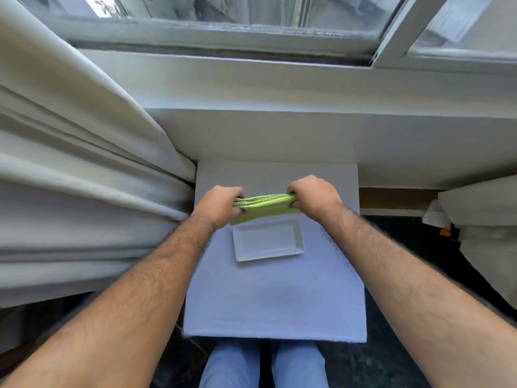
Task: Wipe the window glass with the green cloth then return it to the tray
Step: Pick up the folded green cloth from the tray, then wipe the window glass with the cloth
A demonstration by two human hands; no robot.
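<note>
The green cloth (264, 205) is folded into a long band and held stretched between both hands, just above the far edge of the white rectangular tray (268, 240). My left hand (219, 205) grips its left end and my right hand (312, 196) grips its right end. The tray holds nothing and rests on a small table covered with a pale blue towel (274, 301). The window glass (243, 8) runs along the top of the view, behind a white frame and a deep sill.
A heavy cream curtain (70, 177) hangs bunched at the left, touching the table's edge. A white sill ledge (279, 135) juts out over the table's far end. White fabric (481, 219) lies at the right above dark floor. My legs show below the table.
</note>
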